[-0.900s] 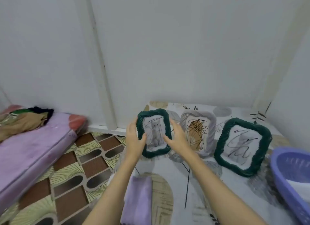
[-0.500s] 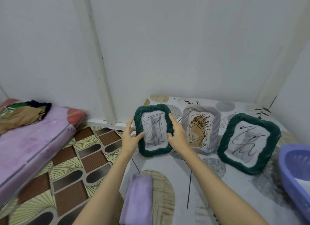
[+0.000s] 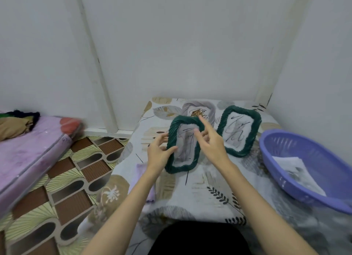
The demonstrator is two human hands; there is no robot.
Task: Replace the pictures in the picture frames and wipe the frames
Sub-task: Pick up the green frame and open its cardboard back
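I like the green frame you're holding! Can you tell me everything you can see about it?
The green frame is a dark green rounded rectangle whose border looks like twisted rope or wicker. It holds a pale picture with dark scribbled lines. It is lifted above the patterned bedsheet, tilted, in front of a grey frame and beside a second green frame. The left hand grips its left edge, thumb on the front; the right hand touches its right side, fingers partly spread.

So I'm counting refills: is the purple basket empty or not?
Not empty. The basket holds at least one white printed sheet lying against its inner wall; cannot tell how many.
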